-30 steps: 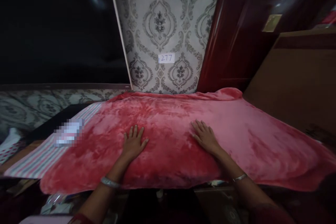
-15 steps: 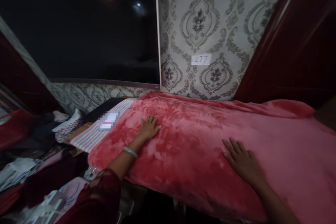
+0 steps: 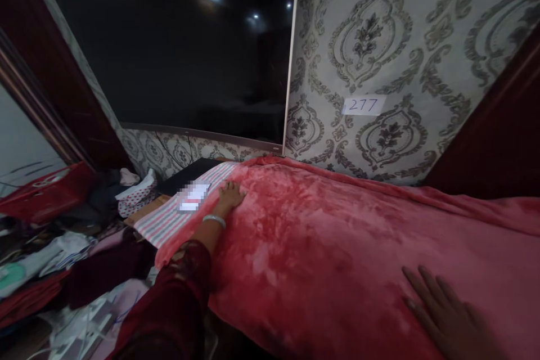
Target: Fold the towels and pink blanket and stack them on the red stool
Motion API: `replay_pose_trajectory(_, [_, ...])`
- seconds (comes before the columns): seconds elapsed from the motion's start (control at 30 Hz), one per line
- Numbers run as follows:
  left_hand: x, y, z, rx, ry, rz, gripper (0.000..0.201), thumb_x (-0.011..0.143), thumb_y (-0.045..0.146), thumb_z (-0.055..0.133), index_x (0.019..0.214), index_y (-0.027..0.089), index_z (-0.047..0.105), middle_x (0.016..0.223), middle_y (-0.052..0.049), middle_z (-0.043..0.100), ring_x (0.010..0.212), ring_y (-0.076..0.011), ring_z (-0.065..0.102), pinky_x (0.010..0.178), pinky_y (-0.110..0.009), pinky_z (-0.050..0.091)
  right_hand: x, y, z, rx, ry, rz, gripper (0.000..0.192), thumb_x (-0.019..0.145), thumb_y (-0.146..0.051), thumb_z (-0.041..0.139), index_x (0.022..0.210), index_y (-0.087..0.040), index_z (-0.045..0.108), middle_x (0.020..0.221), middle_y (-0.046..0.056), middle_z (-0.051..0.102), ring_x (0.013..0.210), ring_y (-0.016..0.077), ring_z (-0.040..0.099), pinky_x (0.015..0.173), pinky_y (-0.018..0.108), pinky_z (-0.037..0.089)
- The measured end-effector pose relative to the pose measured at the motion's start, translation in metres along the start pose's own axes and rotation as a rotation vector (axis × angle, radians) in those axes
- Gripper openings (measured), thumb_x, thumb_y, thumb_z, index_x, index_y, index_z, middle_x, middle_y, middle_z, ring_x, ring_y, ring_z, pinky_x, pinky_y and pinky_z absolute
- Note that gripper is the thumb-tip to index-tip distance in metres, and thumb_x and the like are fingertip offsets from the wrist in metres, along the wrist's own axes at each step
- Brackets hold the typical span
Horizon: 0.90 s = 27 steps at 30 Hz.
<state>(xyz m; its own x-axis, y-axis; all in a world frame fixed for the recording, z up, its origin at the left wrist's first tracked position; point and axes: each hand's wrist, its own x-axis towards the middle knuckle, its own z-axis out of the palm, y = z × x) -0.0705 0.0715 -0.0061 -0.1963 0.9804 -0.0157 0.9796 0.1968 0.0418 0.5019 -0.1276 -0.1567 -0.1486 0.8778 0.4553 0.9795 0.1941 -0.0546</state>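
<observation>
**Both palms flat on the red blanket**

The blanket (image 3: 337, 247) lay spread over a raised surface against the patterned wall (image 3: 379, 39), its plush pile showing lighter and darker streaks. The left hand (image 3: 230, 196) rested palm down near the blanket's far left corner, fingers together and extended, gripping nothing; a pale bangle (image 3: 214, 219) sat on the wrist above a dark red sleeve (image 3: 177, 304). The right hand (image 3: 447, 315) lay flat near the front edge, well apart from the left, fingers slightly spread and likewise clamped on nothing. With the hands set that wide and flat, the fabric between them looked pressed and held level, which I judge to be the reason for the placing.

Just beside the left hand, a striped cloth (image 3: 169, 225) showed from under the blanket's corner, with a small blurred item (image 3: 193, 198) on it. A paper label reading 277 (image 3: 363, 105) was stuck to the wall. A large dark screen (image 3: 181, 50) filled the upper left. Below it, a heap of clothes (image 3: 63, 236) crowded the floor beside the surface, close to the left arm. The right edge of the blanket ran out of view.
</observation>
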Motion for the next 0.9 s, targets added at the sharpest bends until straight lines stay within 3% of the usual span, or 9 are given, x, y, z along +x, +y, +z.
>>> replay_pose_trajectory(0.17, [0.012, -0.002, 0.004, -0.002, 0.014, -0.083, 0.073, 0.098, 0.053, 0.028, 0.158, 0.011, 0.027, 0.166, -0.021, 0.02, 0.154, -0.0354, 0.016, 0.12, -0.061, 0.018, 0.002, -0.002, 0.0, -0.08, -0.047, 0.043, 0.066, 0.092, -0.059, 0.028, 0.141, -0.03, 0.06, 0.157, 0.005, 0.042, 0.146, 0.0391, 0.035, 0.102, 0.066, 0.043])
replay_pose_trajectory(0.3, [0.017, 0.009, -0.004, 0.003, 0.023, -0.12, 0.077, 0.096, 0.058, 0.03, 0.153, 0.007, 0.036, 0.161, -0.027, 0.028, 0.151, -0.0389, 0.024, 0.117, -0.063, 0.024, 0.01, -0.016, -0.011, -0.066, -0.103, 0.12, 0.068, 0.094, -0.062, 0.028, 0.149, -0.03, 0.05, 0.16, 0.006, 0.038, 0.147, 0.0366, 0.033, 0.106, 0.065, 0.041])
replay_pose_trajectory(0.37, [0.019, 0.026, -0.009, 0.009, 0.059, -0.092, 0.077, 0.096, 0.059, 0.029, 0.151, 0.006, 0.04, 0.161, -0.027, 0.029, 0.152, -0.0385, 0.022, 0.118, -0.063, 0.023, 0.014, -0.022, -0.017, -0.061, -0.116, 0.144, 0.068, 0.094, -0.063, 0.029, 0.15, -0.031, 0.05, 0.16, 0.006, 0.037, 0.147, 0.0366, 0.033, 0.107, 0.065, 0.04])
replay_pose_trajectory(0.47, [0.02, 0.063, -0.012, -0.007, 0.082, 0.066, 0.075, 0.097, 0.058, 0.03, 0.154, 0.011, 0.035, 0.165, -0.022, 0.023, 0.154, -0.0339, 0.016, 0.121, -0.059, 0.018, 0.02, -0.027, -0.027, -0.051, -0.155, 0.169, 0.066, 0.094, -0.062, 0.033, 0.148, -0.031, 0.051, 0.16, 0.006, 0.037, 0.147, 0.0369, 0.033, 0.108, 0.066, 0.039])
replay_pose_trajectory(0.6, [0.018, 0.101, 0.0, -0.028, 0.057, 0.169, 0.074, 0.097, 0.056, 0.031, 0.158, 0.014, 0.029, 0.166, -0.019, 0.022, 0.155, -0.032, 0.016, 0.122, -0.058, 0.015, 0.034, -0.022, -0.045, 0.021, -0.238, 0.163, 0.061, 0.092, -0.058, 0.04, 0.143, -0.03, 0.057, 0.154, 0.007, 0.045, 0.14, 0.0383, 0.045, 0.101, 0.064, 0.047])
replay_pose_trajectory(0.73, [0.016, 0.109, 0.016, -0.014, 0.072, 0.158, 0.072, 0.098, 0.055, 0.027, 0.159, 0.015, 0.029, 0.166, -0.019, 0.02, 0.154, -0.0337, 0.016, 0.121, -0.061, 0.014, 0.063, -0.012, -0.059, 0.122, -0.14, 0.155, 0.056, 0.093, -0.05, 0.04, 0.129, -0.021, 0.069, 0.131, 0.013, 0.067, 0.118, 0.0339, 0.065, 0.1, 0.052, 0.052])
replay_pose_trajectory(0.9, [0.017, 0.099, 0.017, -0.091, 0.033, 0.182, 0.069, 0.097, 0.054, 0.036, 0.156, 0.018, 0.035, 0.165, -0.018, 0.025, 0.153, -0.0326, 0.022, 0.122, -0.057, 0.018, 0.098, -0.001, -0.045, 0.197, -0.016, 0.205, 0.059, 0.092, -0.055, 0.036, 0.116, -0.017, 0.073, 0.118, 0.014, 0.073, 0.109, 0.0338, 0.068, 0.095, 0.049, 0.055])
